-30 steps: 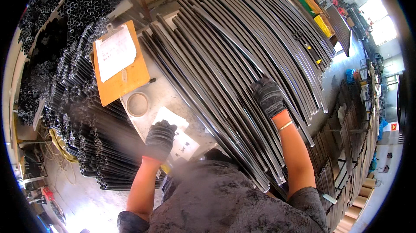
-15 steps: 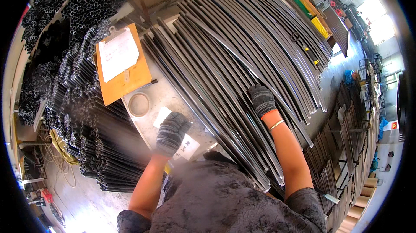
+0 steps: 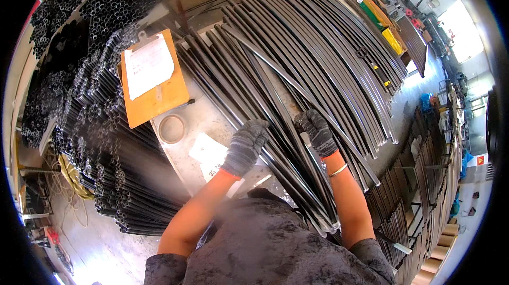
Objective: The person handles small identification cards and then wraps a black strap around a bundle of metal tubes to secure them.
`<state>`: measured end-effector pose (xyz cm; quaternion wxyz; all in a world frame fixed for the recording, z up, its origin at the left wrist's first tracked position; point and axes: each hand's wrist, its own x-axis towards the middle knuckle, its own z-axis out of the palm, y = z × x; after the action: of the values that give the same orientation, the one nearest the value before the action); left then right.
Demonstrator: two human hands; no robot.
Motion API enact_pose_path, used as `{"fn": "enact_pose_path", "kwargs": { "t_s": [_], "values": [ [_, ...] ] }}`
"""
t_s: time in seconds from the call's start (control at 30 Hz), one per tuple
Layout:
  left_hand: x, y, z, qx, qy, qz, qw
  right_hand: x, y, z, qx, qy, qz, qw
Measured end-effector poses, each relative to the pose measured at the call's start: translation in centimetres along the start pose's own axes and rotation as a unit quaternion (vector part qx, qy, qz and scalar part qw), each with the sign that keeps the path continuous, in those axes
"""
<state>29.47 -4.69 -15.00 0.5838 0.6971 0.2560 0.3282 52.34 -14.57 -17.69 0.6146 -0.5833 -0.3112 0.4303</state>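
Long dark metal tubes (image 3: 249,81) lie side by side on a pale table (image 3: 186,150), their near ends toward me. My left hand (image 3: 247,144), in a grey striped knit glove, is closed over the left edge of the near bundle, fingertips hidden among the tubes. On the bundle's right side, my right hand (image 3: 317,132), gloved alike, has its fingers curled down round tubes. One lighter tube (image 3: 281,72) crosses the others at a slant, just beyond my right hand. White paper sheets (image 3: 208,152) with dark handwriting lie beside my left hand.
An orange clipboard (image 3: 177,97) with papers and a roll of tape (image 3: 172,128) are on the left. Stacks of black tubes (image 3: 101,110) rise beyond the table's left edge. A black-and-yellow tool (image 3: 380,76) rests on the far-right tubes. Racked dark bars (image 3: 405,179) stand at right.
My left hand has moved right, from above the papers onto the tubes. My right hand has shifted slightly left, and the tubes there have bunched leftward, opening a gap beside the slanted tube.
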Motion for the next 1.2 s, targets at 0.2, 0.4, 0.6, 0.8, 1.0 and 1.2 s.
{"fn": "enact_pose_path", "kwargs": {
  "t_s": [0.2,0.4,0.6,0.8,1.0,1.2],
  "values": [
    [2.1,-1.7,1.3,0.236,-0.088,0.121,0.960,-3.2,-0.6,4.7,-0.363,0.003,-0.264,0.893],
    [2.8,-1.4,0.5,0.415,-0.082,0.338,0.841,-3.2,-2.8,7.1,-0.417,-0.029,-0.323,0.849],
    [1.1,2.6,1.0,0.149,-0.132,-0.107,0.974,-2.9,-3.1,6.3,-0.140,-0.010,-0.127,0.982],
    [0.5,-1.9,0.4,-0.128,-0.179,-0.096,0.971,-3.3,-2.6,8.5,-0.457,-0.076,-0.376,0.802],
    [1.0,-1.2,0.0,0.383,-0.190,0.176,0.887,-5.2,-2.8,8.6,-0.474,-0.056,-0.244,0.844],
    [-2.7,-6.9,2.3,-0.028,-0.086,0.031,0.995,-9.1,-4.0,7.5,-0.593,-0.118,0.062,0.794]
  ]
}}
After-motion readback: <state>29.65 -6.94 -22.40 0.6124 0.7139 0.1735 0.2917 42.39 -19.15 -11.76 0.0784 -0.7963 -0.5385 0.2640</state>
